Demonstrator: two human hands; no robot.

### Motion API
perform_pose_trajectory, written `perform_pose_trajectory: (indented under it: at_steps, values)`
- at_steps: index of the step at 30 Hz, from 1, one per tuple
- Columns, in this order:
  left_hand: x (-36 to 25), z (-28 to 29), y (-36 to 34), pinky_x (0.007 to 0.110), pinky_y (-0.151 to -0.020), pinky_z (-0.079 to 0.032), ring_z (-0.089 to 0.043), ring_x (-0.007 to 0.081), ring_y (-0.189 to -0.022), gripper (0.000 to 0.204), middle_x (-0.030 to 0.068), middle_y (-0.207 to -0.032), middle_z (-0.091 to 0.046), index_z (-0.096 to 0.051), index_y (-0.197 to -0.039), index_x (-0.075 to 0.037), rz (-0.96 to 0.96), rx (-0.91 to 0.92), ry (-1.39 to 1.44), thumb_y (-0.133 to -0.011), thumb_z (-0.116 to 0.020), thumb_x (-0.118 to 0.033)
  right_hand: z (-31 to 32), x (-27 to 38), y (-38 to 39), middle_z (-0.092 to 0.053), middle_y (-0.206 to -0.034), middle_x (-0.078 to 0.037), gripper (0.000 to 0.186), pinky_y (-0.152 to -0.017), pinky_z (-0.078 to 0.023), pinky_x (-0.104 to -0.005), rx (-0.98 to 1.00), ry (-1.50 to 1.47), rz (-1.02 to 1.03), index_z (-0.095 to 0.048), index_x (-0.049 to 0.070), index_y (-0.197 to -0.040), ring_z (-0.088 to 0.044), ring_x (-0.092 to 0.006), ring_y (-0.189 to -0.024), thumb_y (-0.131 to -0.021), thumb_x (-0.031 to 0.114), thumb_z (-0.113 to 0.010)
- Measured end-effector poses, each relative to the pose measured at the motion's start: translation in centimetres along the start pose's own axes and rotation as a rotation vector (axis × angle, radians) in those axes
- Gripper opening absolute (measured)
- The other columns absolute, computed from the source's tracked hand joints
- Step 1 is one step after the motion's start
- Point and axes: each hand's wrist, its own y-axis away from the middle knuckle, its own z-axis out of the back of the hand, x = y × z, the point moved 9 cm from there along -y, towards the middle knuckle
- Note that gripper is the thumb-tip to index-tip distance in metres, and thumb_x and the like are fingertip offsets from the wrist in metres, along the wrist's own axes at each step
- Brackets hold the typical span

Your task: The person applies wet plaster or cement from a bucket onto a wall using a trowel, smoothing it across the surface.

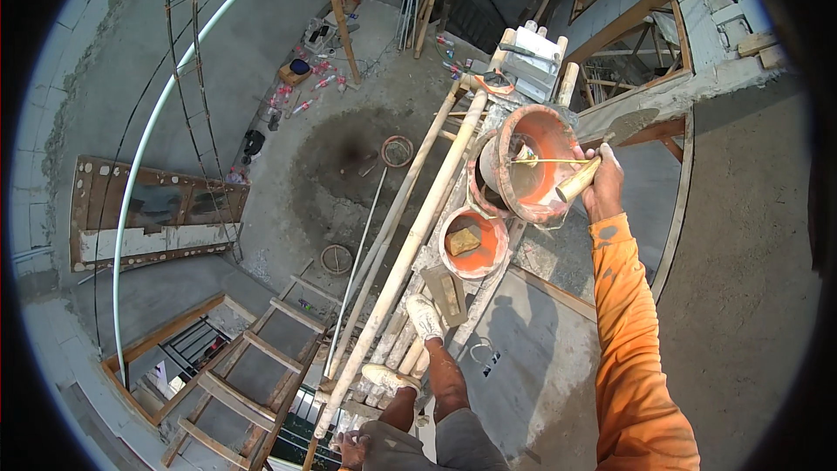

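My right hand is closed around a short yellowish handle at the right rim of a tilted orange bucket. A thin yellow rod runs across the bucket's mouth, and grey residue coats its inside. Behind it, another bucket is partly hidden. Closer to me stands a smaller orange bucket containing a yellowish block. A plastering float lies beside my shoe. At the lower edge, my left hand is partly visible near the bamboo rail; its fingers are too unclear to read.
I stand on a narrow bamboo scaffold with a long rail on its left. Stacked grey blocks occupy the far end. A wooden ladder leans lower left. Far below, the floor holds a round basket and scattered bottles. A wall ledge runs along the right.
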Motion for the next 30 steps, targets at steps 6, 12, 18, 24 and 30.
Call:
perform_pose_trajectory:
  at_steps: [6,12,18,24,30]
  values:
    - [-3.7,-2.5,3.9,0.047,-0.121,-0.033,-0.047,0.0395,-0.141,0.068,0.0279,-0.146,-0.056,-0.045,-0.151,0.005,0.096,0.312,0.264,-0.101,-0.062,-0.038,2.0,-13.3,-4.4,-0.063,-0.092,-0.01,0.023,-0.069,-0.06,-0.0413,0.053,0.036,-0.229,-0.054,0.003,-0.107,-0.07,-0.0277,-0.089,-0.11,0.025,-0.051]
    - [-5.8,-1.3,4.9,0.048,-0.122,-0.03,-0.043,0.0448,-0.143,0.082,0.0319,-0.15,-0.051,-0.045,-0.15,0.008,0.157,0.171,0.263,-0.096,-0.067,-0.05,3.8,-19.5,-3.1,-0.06,-0.112,-0.018,0.032,-0.061,-0.065,-0.0418,0.127,0.418,-0.368,-0.053,0.001,-0.123,-0.069,-0.0278,-0.089,-0.108,0.029,-0.054]
    - [-6.7,-1.0,5.9,0.046,-0.115,-0.041,-0.05,0.0425,-0.138,0.082,0.03,-0.149,-0.052,-0.046,-0.149,0.008,0.156,0.158,0.491,-0.095,-0.072,-0.048,5.2,-15.7,4.9,-0.067,-0.087,-0.015,0.03,-0.049,-0.055,-0.032,0.366,0.781,-0.475,-0.057,0.002,-0.12,-0.063,-0.019,-0.058,-0.104,0.028,-0.06]
    - [-5.5,-3.6,7.1,0.044,-0.116,-0.041,-0.052,0.0385,-0.137,0.091,0.0292,-0.149,-0.053,-0.038,-0.155,0.006,0.109,0.193,0.638,-0.095,-0.073,-0.052,12.2,-20.5,9.7,-0.063,-0.072,-0.007,0.03,-0.047,-0.052,-0.0332,0.286,1.041,-0.862,-0.06,0.003,-0.108,-0.06,-0.0178,-0.055,-0.105,0.032,-0.062]
    - [-0.3,-6.0,10.3,0.043,-0.115,-0.04,-0.054,0.0374,-0.134,0.075,0.0295,-0.139,-0.056,-0.035,-0.155,0.007,0.274,0.21,0.615,-0.099,-0.068,-0.031,12.2,-23.8,2.8,-0.061,-0.074,-0.008,0.025,-0.048,-0.053,-0.0359,0.277,1.071,-0.743,-0.059,0.004,-0.102,-0.061,-0.0197,-0.055,-0.104,0.029,-0.062]
